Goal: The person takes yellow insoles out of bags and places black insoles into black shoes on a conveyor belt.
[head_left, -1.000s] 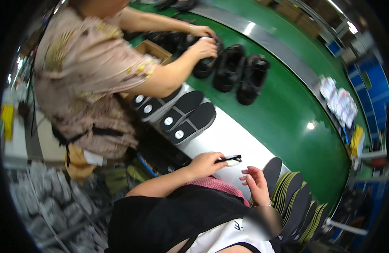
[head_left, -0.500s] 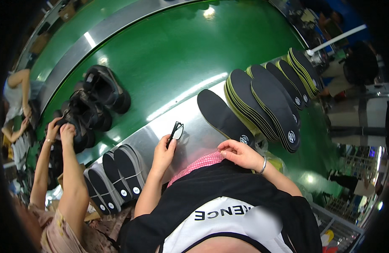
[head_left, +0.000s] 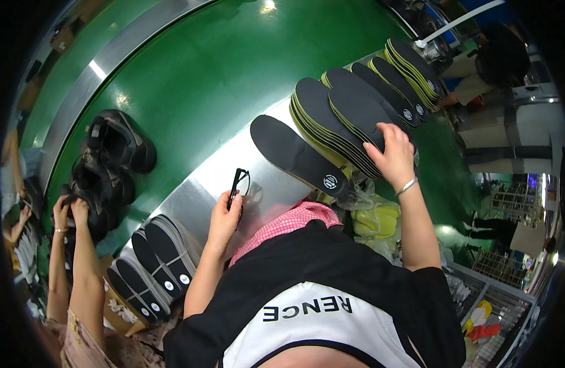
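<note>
On the steel ledge [head_left: 190,202] beside the green conveyor belt [head_left: 203,80], the left hand [head_left: 224,218] pinches black scissors [head_left: 236,184] upright, clear of its work, while the right hand [head_left: 393,153] spreads loosely over the stacked black-and-yellow foam insoles [head_left: 337,116] at the ledge's far edge, steadying them.

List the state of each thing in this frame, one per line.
left hand: closed around a pair of black glasses, folded
right hand: fingers resting on stacked black insoles, fanned, overlapping
single insole: flat on the metal ledge
black shoes: upright on the green belt
</note>
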Available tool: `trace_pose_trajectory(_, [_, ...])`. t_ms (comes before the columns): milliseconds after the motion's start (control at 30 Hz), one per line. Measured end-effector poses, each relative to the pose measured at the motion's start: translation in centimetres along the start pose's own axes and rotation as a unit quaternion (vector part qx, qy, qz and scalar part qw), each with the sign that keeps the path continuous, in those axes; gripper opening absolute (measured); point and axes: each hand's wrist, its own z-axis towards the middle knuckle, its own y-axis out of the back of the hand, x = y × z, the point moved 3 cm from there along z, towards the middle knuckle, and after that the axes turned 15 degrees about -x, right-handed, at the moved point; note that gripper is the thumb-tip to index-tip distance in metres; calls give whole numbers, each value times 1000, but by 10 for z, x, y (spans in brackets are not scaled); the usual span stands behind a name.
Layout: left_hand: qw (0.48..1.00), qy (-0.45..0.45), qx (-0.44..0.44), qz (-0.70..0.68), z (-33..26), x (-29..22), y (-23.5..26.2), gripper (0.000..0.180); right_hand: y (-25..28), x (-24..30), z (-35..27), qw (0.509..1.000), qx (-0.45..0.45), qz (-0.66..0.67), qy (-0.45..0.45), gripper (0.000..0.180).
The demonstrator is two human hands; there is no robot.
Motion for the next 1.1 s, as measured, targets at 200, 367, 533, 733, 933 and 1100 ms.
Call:
trace_pose_trajectory(200, [999,-18,-26,-25,-24,8,-15,25,-27,-36,19,987,123,-71,-72,78])
trace_pose_trajectory(367, [993,-89,-69,39,-45,22,-11,20,-20,-27,8,986,143,-70,-47,75])
trace_pose_trajectory(533, [985,-18,-141,-102,-46,39,5,17,-16,-26,-1,985,137,-73,-74,71])
trace_pose_trajectory(733, [930,-148,-322,97,9,81,47,33,-16,-37,13,995,85,-37,-25,68])
trace_pose_trajectory(933, [943,-105,-309,60,8,100,72,28,22,27,-20,960,-2,231,156,45])
trace_pose_trajectory(1100, [909,-176,-374,49,-19,31,89,25,28,34,-82,925,128,324,154,37])
